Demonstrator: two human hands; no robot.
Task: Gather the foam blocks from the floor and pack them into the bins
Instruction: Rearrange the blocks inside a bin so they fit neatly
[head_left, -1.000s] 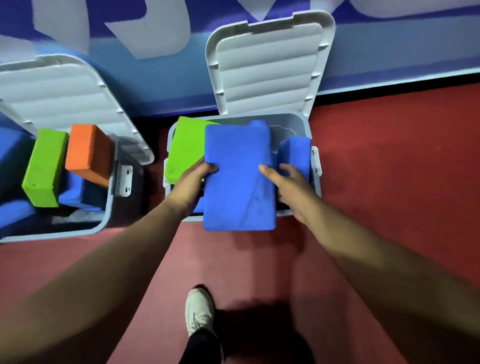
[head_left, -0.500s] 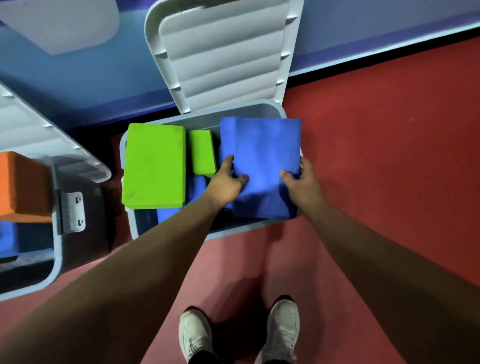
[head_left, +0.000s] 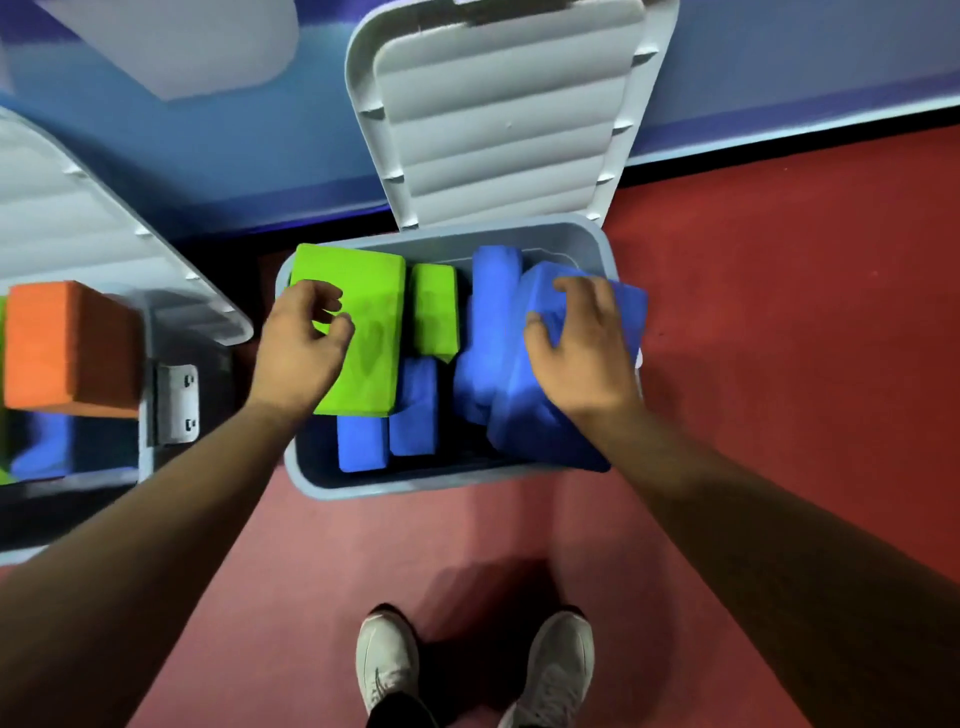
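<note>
An open grey bin (head_left: 441, 491) stands on the red floor before me, its lid (head_left: 498, 114) leaning back against the wall. Inside lie a large green block (head_left: 369, 364), a smaller green block (head_left: 434, 312) and several blue blocks (head_left: 363, 447). A big blue block (head_left: 540, 426) lies tilted over the bin's right side. My right hand (head_left: 582, 348) grips its upper part, thumb on the left edge. My left hand (head_left: 301, 348) hovers over the large green block's left corner with loosely curled fingers, holding nothing.
A second open grey bin (head_left: 148, 457) stands at the left with an orange block (head_left: 67, 343) and a blue block inside. The blue wall runs right behind both bins. My two white shoes (head_left: 387, 660) stand on the red floor close to the bin.
My left hand has let go of the big blue block and moved left over the green block. The blue block has sunk lower and tilted on the bin's right side, under my right hand.
</note>
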